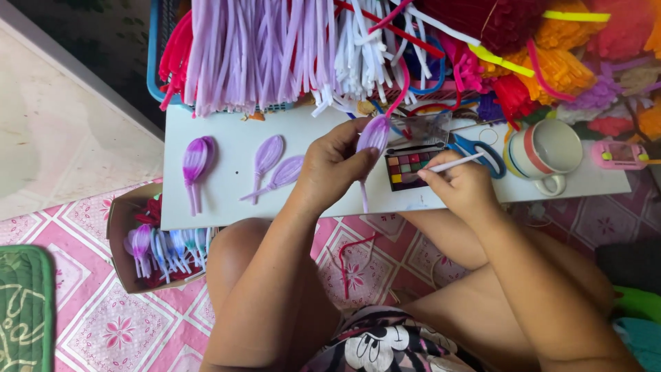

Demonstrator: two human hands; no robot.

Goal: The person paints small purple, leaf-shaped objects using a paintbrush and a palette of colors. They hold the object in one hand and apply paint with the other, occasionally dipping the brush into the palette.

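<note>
My left hand (335, 165) holds a purple petal shape (374, 133) on a thin stem, raised just above the white board (234, 200). My right hand (463, 183) grips a thin white applicator stick (460, 162), its tip at the open palette of coloured powders (408, 168). Three finished purple petals (195, 160) (267, 154) (284, 173) lie on the board to the left of my left hand.
A blue basket (155, 62) of lilac and white pipe cleaners hangs over the board's far edge. Blue scissors (475, 147), a striped mug (544, 153) and a pink toy (618, 154) sit at right. A cardboard box (118, 227) of petals lies on the pink patterned mat.
</note>
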